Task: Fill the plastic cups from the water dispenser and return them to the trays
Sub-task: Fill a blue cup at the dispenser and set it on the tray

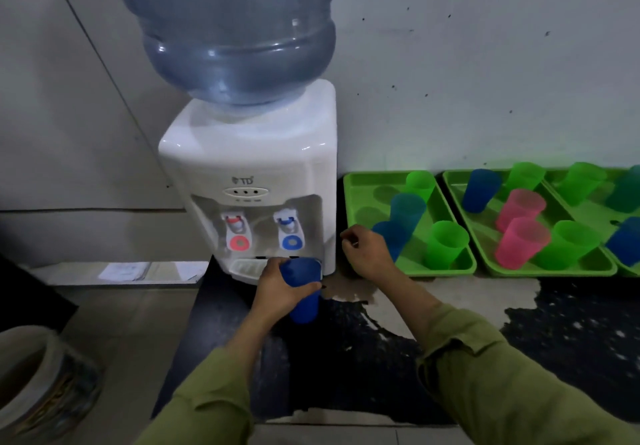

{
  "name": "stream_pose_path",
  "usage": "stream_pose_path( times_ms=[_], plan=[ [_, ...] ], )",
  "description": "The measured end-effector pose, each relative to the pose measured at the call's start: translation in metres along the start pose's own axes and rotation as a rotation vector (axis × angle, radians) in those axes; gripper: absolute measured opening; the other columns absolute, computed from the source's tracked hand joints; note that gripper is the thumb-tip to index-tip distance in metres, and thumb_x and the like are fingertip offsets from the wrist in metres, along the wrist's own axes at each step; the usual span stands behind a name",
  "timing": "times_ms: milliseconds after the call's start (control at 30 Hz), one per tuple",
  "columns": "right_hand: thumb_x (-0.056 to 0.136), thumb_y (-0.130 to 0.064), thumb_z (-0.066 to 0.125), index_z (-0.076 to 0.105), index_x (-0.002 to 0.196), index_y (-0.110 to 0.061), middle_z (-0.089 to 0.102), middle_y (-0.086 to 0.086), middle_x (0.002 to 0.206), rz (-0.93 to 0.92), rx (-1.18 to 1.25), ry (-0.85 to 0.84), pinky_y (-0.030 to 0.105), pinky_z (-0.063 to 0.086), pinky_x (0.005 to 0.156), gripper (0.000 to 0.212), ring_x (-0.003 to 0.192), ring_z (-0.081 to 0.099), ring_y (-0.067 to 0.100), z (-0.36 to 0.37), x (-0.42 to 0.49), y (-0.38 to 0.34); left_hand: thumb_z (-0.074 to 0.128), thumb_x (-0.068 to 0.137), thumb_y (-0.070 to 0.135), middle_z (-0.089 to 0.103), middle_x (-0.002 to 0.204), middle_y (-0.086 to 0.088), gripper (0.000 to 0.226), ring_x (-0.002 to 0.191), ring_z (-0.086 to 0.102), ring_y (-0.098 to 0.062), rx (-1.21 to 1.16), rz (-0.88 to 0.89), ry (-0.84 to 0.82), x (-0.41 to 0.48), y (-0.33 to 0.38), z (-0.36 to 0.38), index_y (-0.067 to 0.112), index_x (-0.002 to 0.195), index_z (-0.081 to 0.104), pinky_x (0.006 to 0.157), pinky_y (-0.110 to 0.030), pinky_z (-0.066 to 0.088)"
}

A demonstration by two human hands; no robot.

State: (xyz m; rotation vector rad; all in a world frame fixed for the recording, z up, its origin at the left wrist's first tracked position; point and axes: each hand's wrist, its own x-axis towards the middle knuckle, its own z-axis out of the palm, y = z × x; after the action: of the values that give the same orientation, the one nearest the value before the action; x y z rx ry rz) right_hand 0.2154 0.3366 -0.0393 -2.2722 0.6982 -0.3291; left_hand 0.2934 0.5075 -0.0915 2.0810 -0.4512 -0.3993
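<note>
Left hand (277, 288) grips a blue cup (304, 292) below the cold tap (291, 233); right hand (367, 254) loosely curled, empty; whether tray cups (445, 243) hold water is unclear.

1. Blue cup (304, 292) sits upright just below the white dispenser's (256, 153) blue tap (290, 233).
2. Green, blue and pink cups stand in three green trays (356, 188) alongside.

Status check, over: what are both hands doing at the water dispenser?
Left hand gripping blue plastic cup below blue-tabbed tap. Right hand empty, loosely curled beside nearest green plastic tray. Nothing blocking.
</note>
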Motion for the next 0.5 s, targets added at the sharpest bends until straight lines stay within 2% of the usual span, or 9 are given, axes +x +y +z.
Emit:
stream_pose_path(
  times_ms=[133, 233, 300, 400, 500],
  plan=[
    [0.088, -0.015, 0.056, 0.066, 0.108, -0.009, 0.07, 0.01, 0.104, -0.015, 0.005, -0.012, 0.026, 0.045, 0.082, 0.023, 0.097, 0.063, 0.024, 0.016, 0.001, -0.014, 0.085, 0.061, 0.033, 0.05, 0.111, 0.002, 0.072, 0.099, 0.051, -0.015, -0.008, 0.005, -0.013, 0.015, -0.005, -0.017, 0.012, 0.118, 0.047, 0.077, -0.028, 0.046],
    [0.088, -0.015, 0.056, 0.066, 0.108, -0.009, 0.07, 0.009, 0.104, -0.021, 0.008, -0.022, 0.019, 0.04, 0.076, 0.023, 0.096, 0.063, 0.022, 0.022, 0.003, -0.022, 0.086, 0.06, 0.026, 0.063, 0.105, -0.002, 0.057, 0.094, 0.061, -0.017, -0.033, 0.05, -0.035, 0.027, 0.0, -0.023, 0.011, 0.105, 0.055, 0.079, -0.033, 0.053],
    [0.088, -0.015, 0.056, 0.066, 0.107, -0.008, 0.07, 0.01, 0.104, -0.028, 0.004, -0.021, 0.016, 0.036, 0.07, 0.023, 0.095, 0.063, 0.023, 0.025, 0.004, -0.028, 0.085, 0.059, 0.025, 0.069, 0.095, -0.002, 0.044, 0.087, 0.066, -0.017, -0.03, 0.08, -0.051, 0.036, 0.004, -0.025, 0.013, 0.096, 0.063, 0.071, -0.03, 0.054],
    [0.088, -0.016, 0.056, 0.067, 0.105, -0.007, 0.07, 0.011, 0.102, -0.037, -0.016, -0.013, 0.024, 0.041, 0.075, 0.022, 0.094, 0.063, 0.026, 0.028, 0.006, -0.035, 0.079, 0.059, 0.029, 0.071, 0.081, -0.001, 0.024, 0.077, 0.067, -0.018, 0.064, 0.132, -0.057, 0.048, 0.012, -0.023, 0.019, 0.077, 0.065, 0.06, -0.026, 0.049],
    [0.088, -0.02, 0.057, 0.068, 0.105, -0.008, 0.07, 0.013, 0.101, -0.028, -0.025, -0.022, 0.03, 0.046, 0.076, 0.022, 0.093, 0.063, 0.027, 0.03, 0.008, -0.04, 0.077, 0.061, 0.032, 0.068, 0.091, -0.003, 0.04, 0.084, 0.064, -0.021, 0.134, 0.127, -0.059, 0.057, 0.014, -0.022, 0.013, 0.092, 0.061, 0.066, -0.027, 0.048]
  ],
)
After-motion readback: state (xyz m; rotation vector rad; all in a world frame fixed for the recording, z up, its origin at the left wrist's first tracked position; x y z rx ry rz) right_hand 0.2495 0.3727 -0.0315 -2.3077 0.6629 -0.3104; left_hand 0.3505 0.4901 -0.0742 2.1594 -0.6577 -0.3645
